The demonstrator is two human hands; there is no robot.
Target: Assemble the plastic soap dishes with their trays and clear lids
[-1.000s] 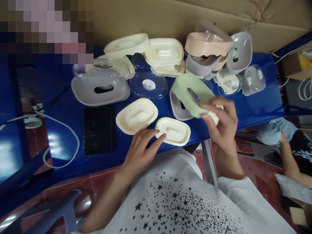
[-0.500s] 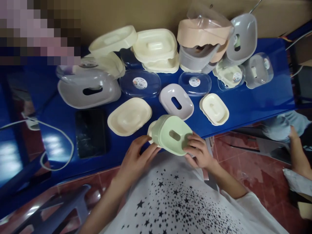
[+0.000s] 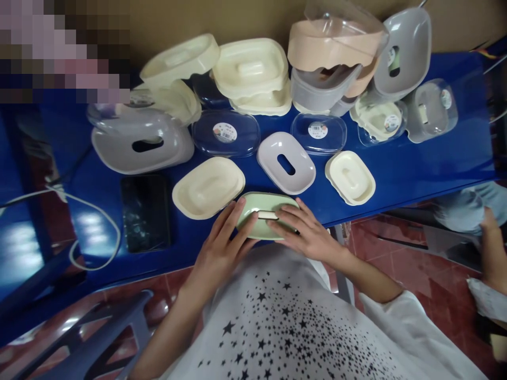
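A light green oval slotted dish (image 3: 259, 230) sits at the table's front edge, close to my body. A cream piece (image 3: 268, 215) shows in its central slot. My left hand (image 3: 225, 240) grips the dish's left end, fingers spread across the top. My right hand (image 3: 307, 235) holds the right end, its fingers reaching over to the slot. Both thumbs are mostly hidden. Just beyond lie a cream oval dish (image 3: 209, 187), a pale lilac slotted dish (image 3: 271, 163) and a small cream tray (image 3: 351, 177) with a raised middle.
Clear labelled lids (image 3: 245, 134) lie behind the dishes on the blue table (image 3: 428, 163). Stacked cream trays (image 3: 253, 53), peach tubs (image 3: 317, 45) and grey slotted tubs (image 3: 174, 153) line the back. A black phone (image 3: 145, 214) and white cable (image 3: 106, 216) are at left. Another person's arm (image 3: 491, 248) shows at right.
The green dish has gone from tilted, with its inside facing me, to lying flatter with its slot up and cream in it. My right hand has moved from its side onto its top.
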